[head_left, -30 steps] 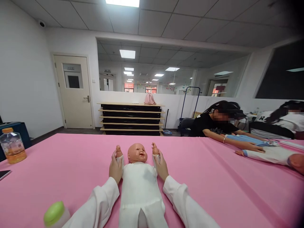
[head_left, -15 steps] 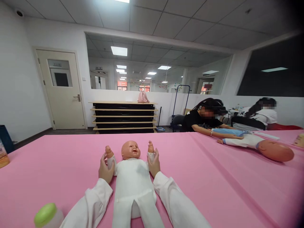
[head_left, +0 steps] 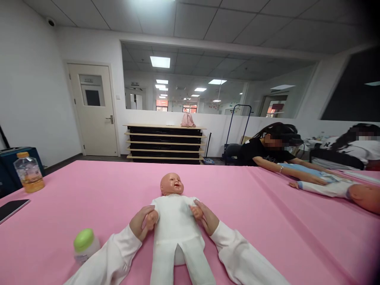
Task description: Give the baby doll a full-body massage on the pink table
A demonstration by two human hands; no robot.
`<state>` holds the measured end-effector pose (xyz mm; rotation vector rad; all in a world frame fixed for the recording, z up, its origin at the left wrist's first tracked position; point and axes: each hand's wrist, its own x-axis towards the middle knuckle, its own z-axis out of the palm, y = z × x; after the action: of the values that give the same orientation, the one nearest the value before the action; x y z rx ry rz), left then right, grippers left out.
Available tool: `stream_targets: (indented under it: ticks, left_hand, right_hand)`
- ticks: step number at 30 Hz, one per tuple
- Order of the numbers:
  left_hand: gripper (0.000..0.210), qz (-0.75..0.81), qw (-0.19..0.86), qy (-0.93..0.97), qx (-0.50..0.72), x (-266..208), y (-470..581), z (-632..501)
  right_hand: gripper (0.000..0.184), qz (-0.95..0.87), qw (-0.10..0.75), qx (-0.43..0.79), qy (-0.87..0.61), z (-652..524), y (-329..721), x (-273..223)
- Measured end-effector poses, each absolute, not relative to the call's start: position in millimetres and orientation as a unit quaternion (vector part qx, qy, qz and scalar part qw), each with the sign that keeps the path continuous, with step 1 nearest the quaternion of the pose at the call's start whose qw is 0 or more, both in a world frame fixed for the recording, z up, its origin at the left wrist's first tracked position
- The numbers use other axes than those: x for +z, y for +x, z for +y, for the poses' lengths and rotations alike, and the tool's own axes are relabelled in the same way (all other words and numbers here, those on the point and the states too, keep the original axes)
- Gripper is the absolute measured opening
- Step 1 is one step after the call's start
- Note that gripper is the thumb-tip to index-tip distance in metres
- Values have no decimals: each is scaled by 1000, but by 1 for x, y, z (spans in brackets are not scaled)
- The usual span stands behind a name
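A baby doll point(head_left: 177, 221) in a white outfit lies on its back on the pink-covered table point(head_left: 118, 186), its head away from me. My left hand point(head_left: 141, 221) is closed around the doll's arm at the left, with the small doll hand point(head_left: 151, 219) showing beside my fingers. On the right, my right hand point(head_left: 209, 217) is wrapped round the other doll arm, whose hand point(head_left: 196, 211) rests near the chest. A jar with a green lid point(head_left: 84, 240) stands left of my left sleeve.
A bottle of orange drink point(head_left: 29, 172) and a dark phone point(head_left: 12, 209) sit at the left. Across the table to the right, a person in black point(head_left: 255, 152) reaches over another doll point(head_left: 329, 188). Low shelves point(head_left: 164, 138) stand by the back wall.
Both doll arms have gone from raised beside the head to lowered along the chest, held in my hands. My view has turned left, bringing the phone and whole bottle into sight.
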<state>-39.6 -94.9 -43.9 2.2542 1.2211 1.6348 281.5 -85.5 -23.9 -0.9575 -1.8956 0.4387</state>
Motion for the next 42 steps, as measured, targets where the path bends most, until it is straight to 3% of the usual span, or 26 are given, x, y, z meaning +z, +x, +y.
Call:
stream_targets:
  ticks: [5, 9, 14, 20, 24, 29, 33, 38, 42]
  left_hand:
    - [56, 514, 95, 656, 545, -14, -6, -56]
    - [44, 584, 90, 659, 466, -10, 2, -27]
    - [46, 617, 134, 669, 393, -17, -2, -14]
    - [59, 624, 113, 577, 515, -15, -1, -35]
    - [64, 534, 67, 619, 572, -34, -20, -69]
    - [30, 463, 97, 753, 458, -60, -52, -108]
    - [39, 397, 68, 788, 466, -46, -48, -104]
    - [58, 488, 98, 682, 536, -12, -12, -65]
    - [50, 555, 95, 635, 529, -10, 5, -33]
  right_hand:
    - [61, -680, 541, 144, -473, -41, 254, 1]
    - [56, -648, 551, 137, -508, -12, 247, -5]
    - [45, -632, 547, 171, -522, 4, 254, -24]
    - [48, -631, 598, 90, -486, -27, 250, -16]
    - [53, -709, 560, 57, -426, -64, 262, -24]
    - [37, -763, 514, 87, -382, -103, 278, -40]
    - [37, -778, 507, 83, -361, -98, 274, -25]
    - [53, -658, 570, 126, -476, -55, 249, 5]
    - [47, -579, 618, 156, -509, -22, 236, 1]
